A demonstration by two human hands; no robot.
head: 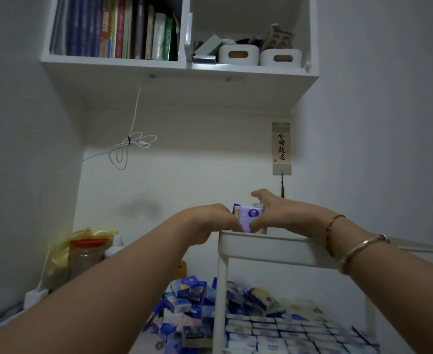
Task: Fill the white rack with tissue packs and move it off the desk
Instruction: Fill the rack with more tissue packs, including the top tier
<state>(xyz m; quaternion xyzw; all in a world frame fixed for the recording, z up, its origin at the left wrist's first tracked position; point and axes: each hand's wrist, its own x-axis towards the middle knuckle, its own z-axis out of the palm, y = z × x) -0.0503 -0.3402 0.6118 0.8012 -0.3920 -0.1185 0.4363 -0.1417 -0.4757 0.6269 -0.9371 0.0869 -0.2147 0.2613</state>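
Putting tissue packs on the top shelf

Both hands, left hand [210, 221] and right hand [274, 215], hold tissue packs [248, 215] tight over the white rack [269, 247], mid-frame, probably to set them in neatly.

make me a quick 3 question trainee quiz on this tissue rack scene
1. True or false: both hands hold the purple tissue pack above the top tray of the white rack.
2. Where is the loose pile of blue tissue packs? A) on the wall shelf B) on the desk left of the rack C) in the top tray
3. What does the right hand wear at the wrist?

Key: 1 true; 2 B; 3 a red string and a metal bangle. The left hand wears nothing.
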